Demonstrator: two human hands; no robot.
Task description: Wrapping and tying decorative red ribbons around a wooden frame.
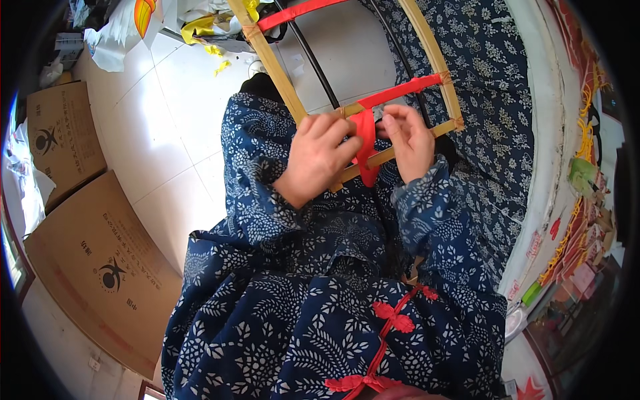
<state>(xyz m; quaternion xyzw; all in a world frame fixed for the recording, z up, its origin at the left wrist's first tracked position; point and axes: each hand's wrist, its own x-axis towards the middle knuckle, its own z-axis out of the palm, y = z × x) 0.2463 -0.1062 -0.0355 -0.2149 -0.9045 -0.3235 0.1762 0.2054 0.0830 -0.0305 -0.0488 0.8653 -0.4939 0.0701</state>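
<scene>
A light wooden frame of slim bars lies across my lap, reaching away from me. Red strip is wrapped along its near crossbar, and a loose length of it hangs down between my hands over the bar closest to me. My left hand is closed around the crossbar's left part, its fingers pressing the red strip there. Just right of the strip, my right hand has thumb and fingertips drawn together in a pinch. Whatever those fingertips hold is hidden. Another red-wrapped bar crosses the frame's far part.
Dark blue flower-patterned cloth spreads at the right, beside a pale ledge with papers and yellow cords. Two cardboard boxes stand at the left. Yellow scraps lie on the white tiled floor. Thin black rods run under the frame.
</scene>
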